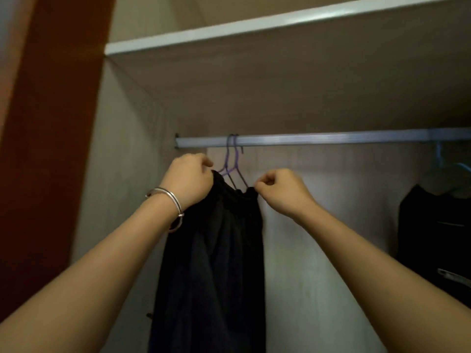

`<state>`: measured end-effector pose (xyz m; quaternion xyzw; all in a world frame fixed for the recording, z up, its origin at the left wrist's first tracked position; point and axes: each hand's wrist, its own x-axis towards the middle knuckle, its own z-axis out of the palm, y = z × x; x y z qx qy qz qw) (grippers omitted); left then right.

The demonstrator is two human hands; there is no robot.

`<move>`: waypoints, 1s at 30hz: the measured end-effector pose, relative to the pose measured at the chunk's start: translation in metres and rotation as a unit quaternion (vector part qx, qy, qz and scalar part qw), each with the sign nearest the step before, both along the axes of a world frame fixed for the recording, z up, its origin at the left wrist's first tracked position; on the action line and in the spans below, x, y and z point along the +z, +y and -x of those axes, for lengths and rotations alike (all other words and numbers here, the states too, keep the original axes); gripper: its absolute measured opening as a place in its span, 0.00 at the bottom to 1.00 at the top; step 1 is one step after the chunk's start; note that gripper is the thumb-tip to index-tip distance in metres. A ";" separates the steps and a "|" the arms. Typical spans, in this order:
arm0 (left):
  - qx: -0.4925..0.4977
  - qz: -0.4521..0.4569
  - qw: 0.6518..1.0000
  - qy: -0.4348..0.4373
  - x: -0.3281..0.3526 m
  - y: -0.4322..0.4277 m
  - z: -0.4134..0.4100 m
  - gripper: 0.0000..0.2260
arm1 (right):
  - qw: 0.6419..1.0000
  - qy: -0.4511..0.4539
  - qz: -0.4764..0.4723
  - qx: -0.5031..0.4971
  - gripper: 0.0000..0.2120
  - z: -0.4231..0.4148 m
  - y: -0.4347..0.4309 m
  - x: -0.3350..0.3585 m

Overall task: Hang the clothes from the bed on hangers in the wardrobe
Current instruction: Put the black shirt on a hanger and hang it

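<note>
A long black garment (216,263) hangs from purple wire hangers (233,164) hooked over the wardrobe's metal rail (331,138). My left hand (187,178), with a silver bangle at the wrist, grips the garment's top left corner. At the top right corner my right hand (280,189) pinches the black fabric between thumb and fingers. Both hands sit just below the rail, and the hangers' lower parts are hidden inside the garment.
Another dark garment (433,238) hangs on a blue hanger (439,159) at the far right of the rail. A white-edged shelf (254,24) runs above. The wardrobe's side wall (122,174) and a reddish-brown door panel (51,149) stand at left.
</note>
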<state>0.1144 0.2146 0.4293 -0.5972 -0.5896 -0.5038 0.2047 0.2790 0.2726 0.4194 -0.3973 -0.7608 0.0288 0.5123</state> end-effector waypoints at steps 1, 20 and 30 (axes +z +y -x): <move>-0.030 0.027 0.998 -0.053 0.002 0.000 0.013 0.12 | 0.999 0.024 0.007 0.023 0.09 0.013 -0.002 0.003; 0.030 0.246 0.968 0.044 -0.001 0.027 0.038 0.15 | 0.977 0.001 0.212 0.027 0.10 0.091 -0.015 0.010; 0.114 0.232 0.966 -0.008 0.007 0.018 0.085 0.15 | 0.974 0.097 0.178 0.098 0.12 0.148 -0.007 0.007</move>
